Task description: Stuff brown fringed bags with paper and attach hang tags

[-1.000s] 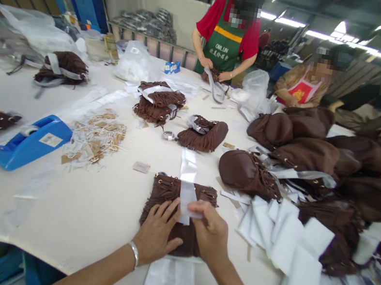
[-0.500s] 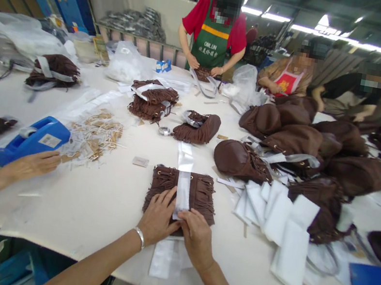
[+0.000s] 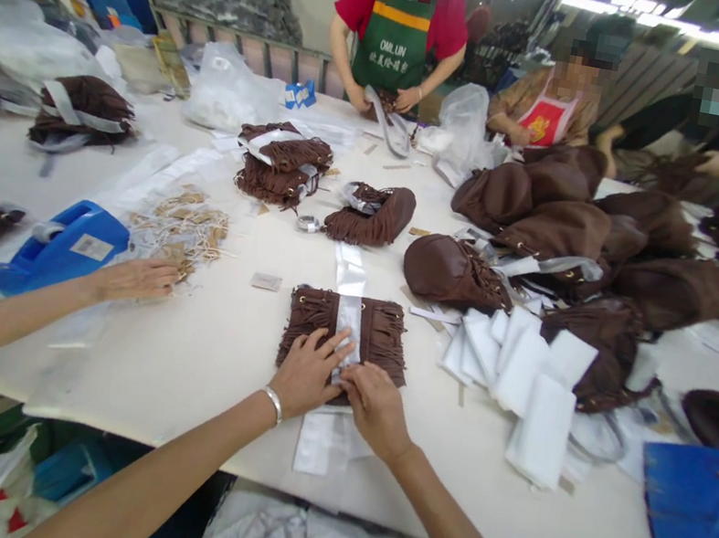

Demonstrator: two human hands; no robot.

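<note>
A flattened brown fringed bag [image 3: 386,334] lies on the table in front of me. A pale wrapped strap [image 3: 350,312] runs down its middle. My left hand [image 3: 304,375] rests on the bag's lower left, its fingers spread over the fringe and the strap. With bent fingers, my right hand [image 3: 379,414] pinches the strap's lower end; the fingertips partly hide it. White strips [image 3: 314,448] stick out from under the bag towards me, and another white strip [image 3: 350,265] shows beyond its far edge.
A co-worker's hand [image 3: 145,278] reaches in at left, over a blue tape dispenser [image 3: 82,243] to a pile of tags [image 3: 191,221]. White folded pads [image 3: 545,422] and piled brown bags [image 3: 563,221] lie right. Another blue dispenser [image 3: 688,513] stands nearer. Co-workers stand across the table.
My left fingers have shifted onto the strap, and my right hand stays at its lower end. The co-worker's hand at left has moved right to the tags. The view has tilted down.
</note>
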